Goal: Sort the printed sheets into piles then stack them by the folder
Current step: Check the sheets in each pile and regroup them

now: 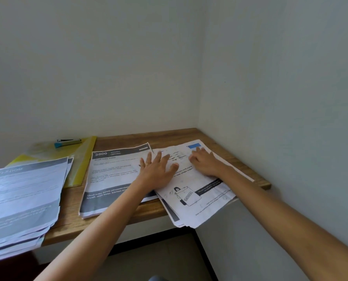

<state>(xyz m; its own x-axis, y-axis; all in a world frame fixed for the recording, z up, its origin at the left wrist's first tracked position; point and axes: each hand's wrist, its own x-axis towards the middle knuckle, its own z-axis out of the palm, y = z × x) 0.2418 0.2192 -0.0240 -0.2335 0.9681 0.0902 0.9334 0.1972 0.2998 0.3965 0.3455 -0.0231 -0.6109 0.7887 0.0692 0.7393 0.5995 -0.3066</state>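
Left hand [156, 172] spread flat on centre-right sheet pile [191, 199], right hand [206, 162] pressed beside it, fingers loosely bent, gripping nothing.

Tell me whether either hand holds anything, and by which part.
Nothing is gripped. The left hand lies flat on the left edge of the right pile; the right hand rests on its far end.

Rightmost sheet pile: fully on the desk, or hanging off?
Hanging off. The rightmost pile has its near corner jutting past the front edge of the desk; the right hand rests on its far part.
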